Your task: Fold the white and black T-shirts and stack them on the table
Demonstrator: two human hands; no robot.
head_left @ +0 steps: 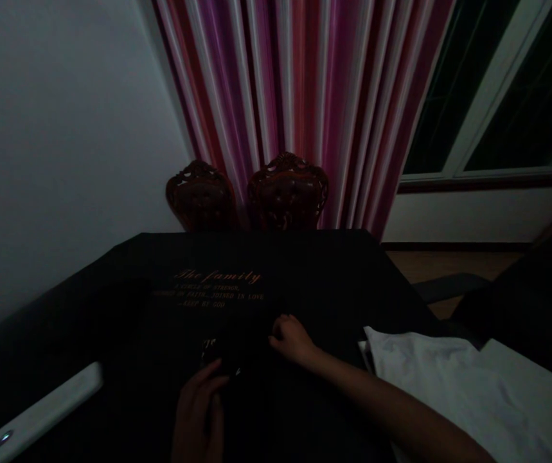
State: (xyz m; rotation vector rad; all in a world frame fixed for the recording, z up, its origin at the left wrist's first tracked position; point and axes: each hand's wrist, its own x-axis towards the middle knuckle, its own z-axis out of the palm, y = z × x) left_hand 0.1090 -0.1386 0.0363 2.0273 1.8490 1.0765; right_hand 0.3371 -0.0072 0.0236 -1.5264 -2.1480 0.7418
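Note:
A black T-shirt [266, 270] with orange lettering "The family" lies spread on a dark table. My left hand [201, 415] rests at the near edge, fingers bent and touching the collar area [218, 357] of the shirt. My right hand [292, 339] is curled, its fingers pinching the dark fabric just right of the collar. The room is very dim, so the shirt's outline is hard to make out.
A white garment [449, 386] lies at the right of the table. A white oblong device [47, 411] sits at the near left. Two carved wooden chairs [288, 193] stand behind the table, before a pink striped curtain [304, 83]. A window [507, 83] is at the right.

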